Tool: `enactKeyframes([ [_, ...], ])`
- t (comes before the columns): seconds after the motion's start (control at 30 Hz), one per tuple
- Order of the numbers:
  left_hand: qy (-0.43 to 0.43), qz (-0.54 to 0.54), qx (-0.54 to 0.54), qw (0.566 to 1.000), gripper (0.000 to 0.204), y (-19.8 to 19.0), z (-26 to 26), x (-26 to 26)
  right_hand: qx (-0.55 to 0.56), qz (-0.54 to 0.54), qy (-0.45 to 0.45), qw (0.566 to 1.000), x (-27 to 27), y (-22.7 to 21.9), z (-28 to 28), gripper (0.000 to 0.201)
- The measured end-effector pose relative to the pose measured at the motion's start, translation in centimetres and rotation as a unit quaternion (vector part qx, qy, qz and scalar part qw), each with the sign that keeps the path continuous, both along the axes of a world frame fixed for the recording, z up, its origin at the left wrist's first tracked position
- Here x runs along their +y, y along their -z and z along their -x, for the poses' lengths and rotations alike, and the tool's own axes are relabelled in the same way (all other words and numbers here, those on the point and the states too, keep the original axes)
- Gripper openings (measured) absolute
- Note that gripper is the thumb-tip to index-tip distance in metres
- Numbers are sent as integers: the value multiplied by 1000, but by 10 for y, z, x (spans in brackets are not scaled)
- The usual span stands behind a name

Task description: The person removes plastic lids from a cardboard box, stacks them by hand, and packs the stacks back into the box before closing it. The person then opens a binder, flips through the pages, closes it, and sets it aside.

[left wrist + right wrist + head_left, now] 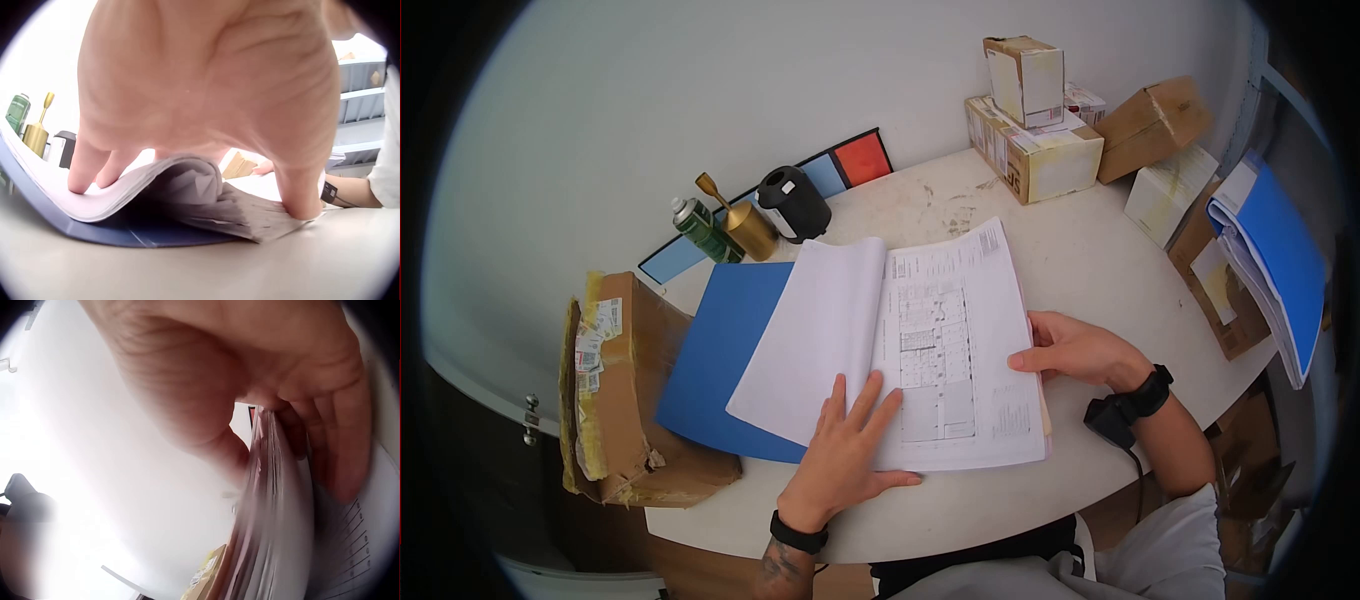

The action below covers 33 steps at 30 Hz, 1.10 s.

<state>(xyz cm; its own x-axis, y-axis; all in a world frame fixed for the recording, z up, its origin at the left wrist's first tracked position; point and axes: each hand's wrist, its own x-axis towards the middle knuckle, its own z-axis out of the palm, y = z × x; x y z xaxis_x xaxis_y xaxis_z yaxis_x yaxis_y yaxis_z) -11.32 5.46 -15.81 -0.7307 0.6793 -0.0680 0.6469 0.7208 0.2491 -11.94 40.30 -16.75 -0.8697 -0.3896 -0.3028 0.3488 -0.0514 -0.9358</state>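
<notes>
An open blue folder [725, 350] lies on the table with a thick stack of papers; the top right sheet [940, 340] shows a printed plan. Turned pages [815, 340] lie over the folder's left side. The left hand [845, 455] rests with spread fingers across the fold near the lower edge; in the left wrist view that hand [206, 94] presses on pages that curl up at the fold. At the stack's right edge the right hand [1085, 350] grips the pages, thumb on top. In the right wrist view this hand [250, 381] holds the layered sheets [262, 506] between thumb and fingers.
A torn cardboard box [640, 390] stands at the left. Behind the folder are a green can [705, 232], a brass-coloured object [752, 230] and a black-and-white container [795, 205]. Boxes [1060, 160] stand at the back right, another blue folder [1280, 260] at the far right.
</notes>
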Motion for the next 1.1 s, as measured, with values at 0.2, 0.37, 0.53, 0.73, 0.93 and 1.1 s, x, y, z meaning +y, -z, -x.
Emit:
enactKeyframes([
  [0.2, -29, -33, -28, 999, 108, -7, -8, 9, -65, 108, 1, 992, 3, 9, -5, 63],
  [0.37, -36, -63, -72, 995, 96, -14, 3, 3, 52, 64, 51, 995, -12, 20, -6, 61],
  [0.53, -95, -128, 25, 987, 52, -31, -14, 15, 82, 32, 92, 992, -18, 14, -10, 57],
  [0.73, -421, -257, 137, 859, 10, -20, -14, -4, 49, 53, 7, 997, 0, 12, -11, 69],
  [0.93, -401, -194, 387, 808, 33, -24, -40, -2, 10, 125, -31, 992, -1, 23, -11, 80],
  [1.1, -28, -109, 113, 987, 54, -41, -32, 48, 79, 37, 62, 994, -18, 24, -15, 77],
])
